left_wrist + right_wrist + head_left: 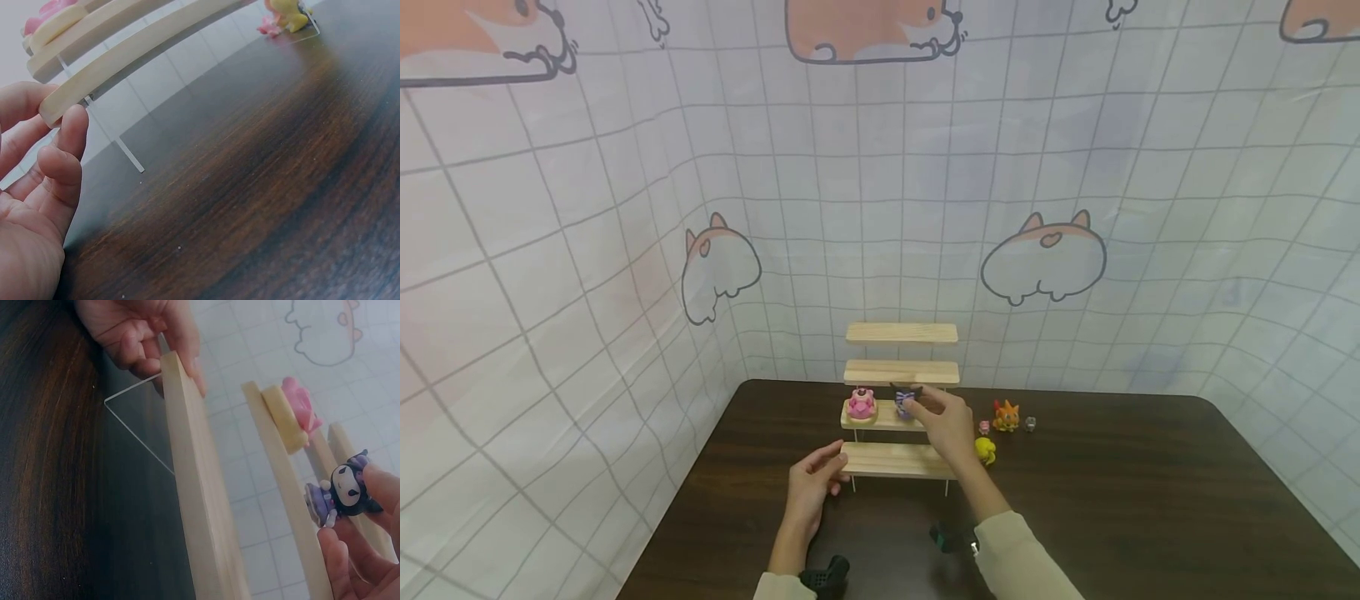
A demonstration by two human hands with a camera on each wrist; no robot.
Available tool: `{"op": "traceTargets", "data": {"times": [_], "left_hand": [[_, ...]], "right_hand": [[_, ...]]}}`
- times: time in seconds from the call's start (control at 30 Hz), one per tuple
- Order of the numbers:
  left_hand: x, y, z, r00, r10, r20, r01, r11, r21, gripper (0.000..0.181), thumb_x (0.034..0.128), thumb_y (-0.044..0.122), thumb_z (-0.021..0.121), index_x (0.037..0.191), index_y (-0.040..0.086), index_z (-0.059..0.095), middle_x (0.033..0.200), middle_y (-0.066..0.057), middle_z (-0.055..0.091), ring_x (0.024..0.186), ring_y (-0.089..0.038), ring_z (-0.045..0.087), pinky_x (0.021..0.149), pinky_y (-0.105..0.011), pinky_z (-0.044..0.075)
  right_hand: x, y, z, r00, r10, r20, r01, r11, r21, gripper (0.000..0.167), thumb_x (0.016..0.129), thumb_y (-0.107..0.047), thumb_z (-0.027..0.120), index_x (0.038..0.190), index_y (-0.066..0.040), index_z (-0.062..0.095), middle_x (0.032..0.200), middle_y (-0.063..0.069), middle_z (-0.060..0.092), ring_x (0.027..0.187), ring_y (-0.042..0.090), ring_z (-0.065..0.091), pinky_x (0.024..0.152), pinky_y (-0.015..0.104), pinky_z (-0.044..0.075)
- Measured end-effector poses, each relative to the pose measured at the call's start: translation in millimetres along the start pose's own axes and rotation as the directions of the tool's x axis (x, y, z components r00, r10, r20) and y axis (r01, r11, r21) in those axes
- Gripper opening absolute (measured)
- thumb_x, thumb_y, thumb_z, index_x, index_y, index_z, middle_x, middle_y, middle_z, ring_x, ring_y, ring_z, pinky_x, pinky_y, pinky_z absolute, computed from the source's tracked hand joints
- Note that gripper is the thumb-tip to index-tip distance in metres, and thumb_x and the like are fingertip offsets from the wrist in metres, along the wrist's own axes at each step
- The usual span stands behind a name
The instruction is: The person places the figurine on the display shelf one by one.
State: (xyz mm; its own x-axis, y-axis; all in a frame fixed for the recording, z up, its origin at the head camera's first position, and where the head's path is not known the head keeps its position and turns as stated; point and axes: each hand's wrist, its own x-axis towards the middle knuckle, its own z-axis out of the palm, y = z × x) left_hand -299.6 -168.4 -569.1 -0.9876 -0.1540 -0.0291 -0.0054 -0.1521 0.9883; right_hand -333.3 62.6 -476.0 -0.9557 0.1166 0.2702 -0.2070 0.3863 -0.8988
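A wooden tiered shelf stands on the dark table. My left hand [809,487] pinches the left end of its lowest board [897,460], with the fingers [70,128] and thumb on either side of the wood. On the second board [886,423] sits a pink figurine [862,406] on a cream base. To its right, my right hand [946,423] holds a purple and black figurine [345,489] by its head. The figurine has a white face, and its feet are at the second board; whether it bears its weight there I cannot tell.
Right of the shelf are a yellow figurine [985,451], a small pink one [984,427], an orange one [1007,416] and a small grey one [1030,424]. Two upper boards [902,333] rise behind. A dark object [942,537] lies near the front.
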Motion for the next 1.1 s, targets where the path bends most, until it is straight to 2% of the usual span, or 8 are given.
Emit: {"op": "traceTargets", "data": {"times": [0.37, 0.57, 0.67, 0.77, 0.87, 1.1], "left_hand": [[1.1, -2.3, -0.7, 1.0, -0.007, -0.012, 0.006, 1.0, -0.007, 0.04, 0.0935, 0.019, 0.076, 0.129, 0.002, 0.069, 0.089, -0.001, 0.073, 0.067, -0.012, 0.068, 0.052, -0.019, 0.047], [1.4, -3.2, -0.4, 1.0, 0.003, -0.011, -0.003, 1.0, -0.001, 0.039, 0.0931, 0.019, 0.077, 0.128, 0.003, 0.07, 0.089, -0.002, 0.073, 0.067, -0.012, 0.068, 0.052, -0.018, 0.047], [1.2, -2.6, -0.4, 1.0, 0.011, -0.009, -0.011, 1.0, 0.001, 0.041, 0.0936, 0.019, 0.076, 0.129, 0.001, 0.069, 0.088, -0.001, 0.073, 0.067, -0.011, 0.068, 0.052, -0.018, 0.047], [0.8, -1.5, -0.3, 1.0, 0.012, -0.006, -0.012, 1.0, 0.0, 0.042, 0.0937, 0.019, 0.076, 0.13, 0.001, 0.068, 0.087, 0.0, 0.073, 0.066, -0.011, 0.068, 0.052, -0.018, 0.047], [0.2, -0.4, -0.3, 1.0, 0.005, -0.003, -0.005, 1.0, -0.007, 0.042, 0.0938, 0.018, 0.076, 0.131, 0.001, 0.068, 0.087, 0.001, 0.072, 0.067, -0.011, 0.068, 0.052, -0.018, 0.047], [-0.1, -0.2, -0.8, 1.0, -0.004, 0.005, 0.004, 1.0, -0.016, 0.041, 0.0942, 0.017, 0.075, 0.131, 0.0, 0.067, 0.089, 0.001, 0.074, 0.067, -0.011, 0.067, 0.053, -0.018, 0.047]], "right_hand": [[1.6, 4, 1, 1.0, -0.028, 0.001, 0.028, 1.0, -0.014, 0.038, 0.088, -0.035, 0.081, 0.123, -0.019, 0.076, 0.107, 0.008, 0.079, 0.1, 0.027, 0.073, 0.078, 0.037, 0.058], [1.3, 11, -2, 0.999, -0.05, -0.007, 0.05, 0.999, 0.014, 0.043, 0.086, -0.033, 0.083, 0.124, -0.015, 0.073, 0.105, 0.008, 0.078, 0.099, 0.027, 0.074, 0.086, 0.042, 0.059], [-1.0, 16, -3, 0.998, -0.061, -0.014, 0.062, 0.995, 0.074, 0.04, 0.088, -0.027, 0.082, 0.125, -0.014, 0.072, 0.106, 0.007, 0.077, 0.099, 0.024, 0.072, 0.089, 0.038, 0.058], [-7.4, 22, -7, 0.997, -0.072, -0.043, 0.077, 0.987, 0.139, 0.034, 0.09, -0.021, 0.08, 0.122, -0.013, 0.073, 0.105, 0.008, 0.076, 0.096, 0.017, 0.07, 0.088, 0.028, 0.057], [-16.4, 29, -12, 0.993, -0.073, -0.089, 0.089, 0.98, 0.181, 0.024, 0.091, -0.018, 0.079, 0.115, -0.011, 0.075, 0.1, 0.008, 0.075, 0.089, 0.009, 0.068, 0.08, 0.019, 0.055], [-28.5, 45, -29, 0.978, -0.079, -0.194, 0.131, 0.953, 0.273, 0.01, 0.091, -0.007, 0.076, 0.101, -0.004, 0.077, 0.093, 0.011, 0.075, 0.08, 0.005, 0.067, 0.073, 0.016, 0.054]]}}
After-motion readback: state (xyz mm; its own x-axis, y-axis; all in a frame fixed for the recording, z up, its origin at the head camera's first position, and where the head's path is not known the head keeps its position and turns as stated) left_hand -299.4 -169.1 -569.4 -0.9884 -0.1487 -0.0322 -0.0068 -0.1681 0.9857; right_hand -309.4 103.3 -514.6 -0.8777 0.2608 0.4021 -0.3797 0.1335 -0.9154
